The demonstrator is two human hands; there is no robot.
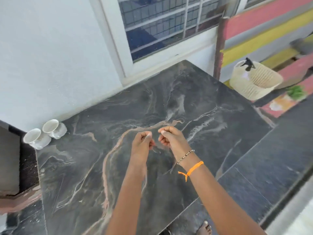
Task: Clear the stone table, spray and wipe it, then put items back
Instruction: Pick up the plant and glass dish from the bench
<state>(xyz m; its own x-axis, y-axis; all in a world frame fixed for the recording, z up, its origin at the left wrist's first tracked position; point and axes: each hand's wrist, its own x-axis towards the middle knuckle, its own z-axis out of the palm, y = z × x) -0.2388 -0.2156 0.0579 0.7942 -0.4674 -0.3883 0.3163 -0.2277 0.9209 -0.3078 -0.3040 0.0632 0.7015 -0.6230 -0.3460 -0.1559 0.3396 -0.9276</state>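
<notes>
The dark stone table (118, 116) with pale veins fills the middle of the head view. Two white ceramic vases (44, 133) stand at its far left corner against the wall. My left hand (143, 141) and my right hand (171, 138) hover close together over the table's centre, both with fingers curled in loose fists. Whether anything small sits between the fingers is too blurred to tell. A beaded bracelet and an orange thread circle my right wrist.
A cream woven basket (254, 80) with a dark spray trigger (248, 63) poking out stands beyond the table's right corner on a striped bench. A barred window (160, 22) is behind the table. A dark tiled ledge (262, 167) runs along the right.
</notes>
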